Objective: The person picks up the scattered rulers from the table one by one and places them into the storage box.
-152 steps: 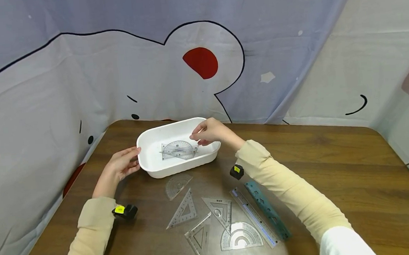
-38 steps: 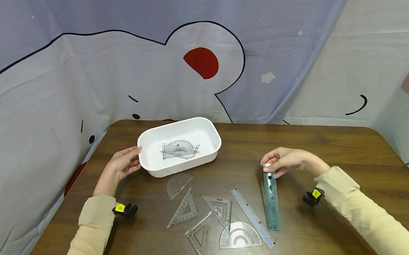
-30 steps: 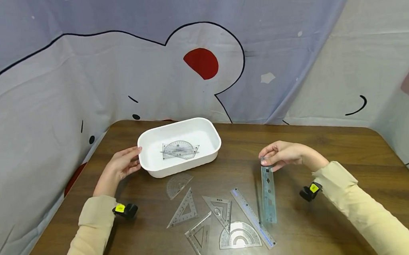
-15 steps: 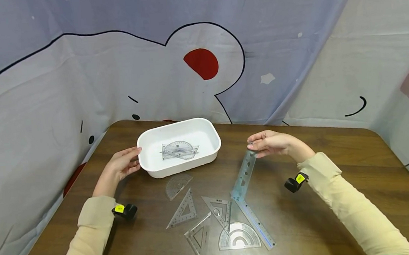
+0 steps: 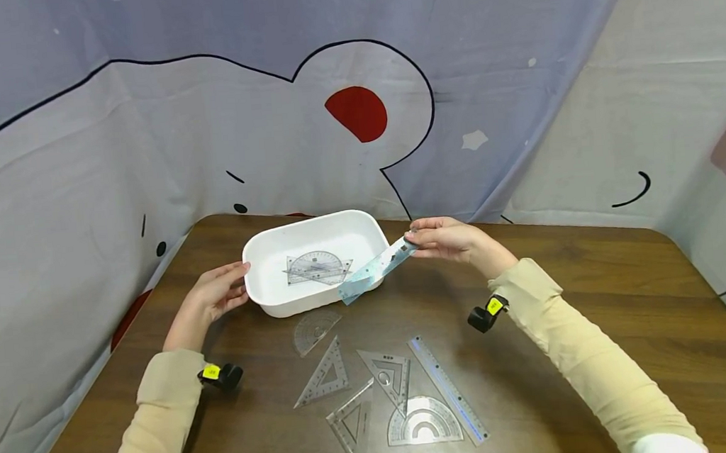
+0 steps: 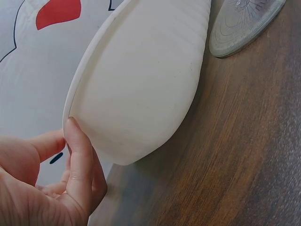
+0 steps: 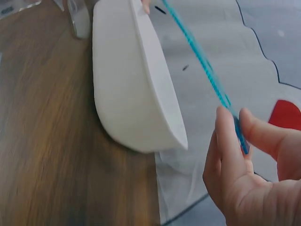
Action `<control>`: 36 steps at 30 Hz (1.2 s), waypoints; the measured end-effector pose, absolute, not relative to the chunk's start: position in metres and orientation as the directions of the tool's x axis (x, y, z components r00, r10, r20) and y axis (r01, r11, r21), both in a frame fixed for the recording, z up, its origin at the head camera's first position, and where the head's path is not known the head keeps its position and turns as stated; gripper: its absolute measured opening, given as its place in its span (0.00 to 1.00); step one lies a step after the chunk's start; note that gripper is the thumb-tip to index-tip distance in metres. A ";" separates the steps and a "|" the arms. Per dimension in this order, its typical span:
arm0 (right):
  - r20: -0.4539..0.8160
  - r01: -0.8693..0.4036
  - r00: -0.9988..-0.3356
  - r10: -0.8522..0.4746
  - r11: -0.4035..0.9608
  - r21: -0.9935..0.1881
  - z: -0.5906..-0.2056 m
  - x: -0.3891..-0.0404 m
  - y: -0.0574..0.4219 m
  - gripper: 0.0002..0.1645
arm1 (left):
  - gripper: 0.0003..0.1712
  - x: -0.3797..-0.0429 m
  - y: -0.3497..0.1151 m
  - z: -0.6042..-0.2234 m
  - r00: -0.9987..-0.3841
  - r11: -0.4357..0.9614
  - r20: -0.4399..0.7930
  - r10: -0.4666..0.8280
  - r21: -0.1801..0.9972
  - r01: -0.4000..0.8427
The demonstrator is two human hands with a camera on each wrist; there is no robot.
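Observation:
A white plastic basin [image 5: 301,304] stands at the back of the table, with a clear protractor and other clear drawing tools overlapping on its floor. My left hand [image 5: 214,291] pinches the basin's left rim between thumb and finger, as the left wrist view confirms. At the basin's right end, my right hand [image 5: 454,242] holds a teal see-through ruler [image 5: 376,270] by one end. This ruler slants down to the left across the basin's front right rim. In the right wrist view the ruler [image 7: 207,66] appears edge-on, raised beside the basin.
In front of the basin lie a clear protractor [image 5: 315,329] and a set square [image 5: 325,375]. Nearer me are two more set squares [image 5: 354,426] [image 5: 393,380], another protractor [image 5: 425,424] and a clear straight ruler [image 5: 449,390]. A printed cloth [image 5: 202,139] hangs behind the table.
My right hand has taken the teal ruler from the table beside the clear ruler. It has carried it up and left to the basin, tilting it. My left hand stays on the rim.

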State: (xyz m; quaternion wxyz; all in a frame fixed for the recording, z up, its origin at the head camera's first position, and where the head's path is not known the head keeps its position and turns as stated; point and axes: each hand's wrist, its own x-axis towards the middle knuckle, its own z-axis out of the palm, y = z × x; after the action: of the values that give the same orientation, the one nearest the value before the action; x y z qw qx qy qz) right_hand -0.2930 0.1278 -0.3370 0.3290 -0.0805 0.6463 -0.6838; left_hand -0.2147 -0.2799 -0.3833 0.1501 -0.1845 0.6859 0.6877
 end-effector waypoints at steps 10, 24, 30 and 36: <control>-0.344 0.415 -0.791 -0.506 -0.029 -0.910 -0.338 -0.299 0.078 0.16 | 0.40 -0.213 -0.279 -0.383 -0.892 -0.036 -0.450 -0.033 0.893 -0.449; -0.355 0.364 -0.831 -0.429 0.063 -0.929 -0.361 -0.310 0.028 0.28 | 0.39 -0.214 -0.279 -0.383 -0.886 -0.016 -0.460 -0.057 0.888 -0.460; -0.319 0.376 -0.817 -0.480 -0.023 -0.926 -0.445 -0.378 0.023 0.24 | 0.39 -0.214 -0.279 -0.383 -0.887 -0.005 -0.454 -0.085 0.890 -0.456; -0.339 0.376 -0.832 -0.439 0.003 -0.927 -0.467 -0.394 0.010 0.23 | 0.39 -0.215 -0.280 -0.384 -0.888 0.007 -0.449 -0.098 0.892 -0.452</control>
State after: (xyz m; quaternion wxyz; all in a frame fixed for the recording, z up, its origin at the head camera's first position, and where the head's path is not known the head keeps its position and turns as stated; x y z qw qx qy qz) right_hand -0.3935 0.0097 -0.4669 0.2884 -0.0244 0.6466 -0.7058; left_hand -0.2146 -0.2795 -0.3837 0.1308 -0.1973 0.6975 0.6763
